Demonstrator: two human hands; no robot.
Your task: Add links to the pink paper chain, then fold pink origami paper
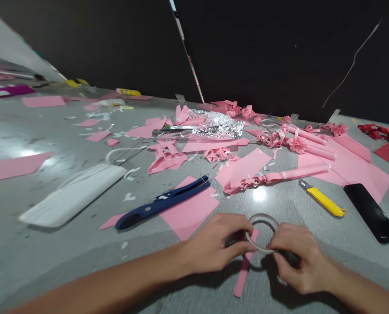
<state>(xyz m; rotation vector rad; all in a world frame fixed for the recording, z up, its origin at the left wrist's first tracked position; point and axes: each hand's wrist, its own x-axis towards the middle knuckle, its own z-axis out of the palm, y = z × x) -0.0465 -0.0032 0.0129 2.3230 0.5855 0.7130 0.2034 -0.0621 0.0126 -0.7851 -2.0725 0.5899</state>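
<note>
Near the table's front edge, a thin, pale ring that looks like a roll of tape (264,215) is held between both hands. My left hand (219,242) pinches its left side with thumb and fingertips. On its right side, my right hand (301,257) grips the rim in the same way. Under the roll lies a narrow pink paper strip (242,279), partly covered by it. Just beyond my left hand are a pink sheet (194,213) and dark blue folded scissors or a similar cutting tool (162,205). Dark patches beneath my fingers cannot be made out.
A yellow box cutter (327,201) and a black phone (373,213) lie to the right. Rolled pink paper stems (307,171), cut sheets and crumpled clear wrap (217,124) cover the middle. A white flat item (73,196) rests left. A dark panel (253,52) rises behind.
</note>
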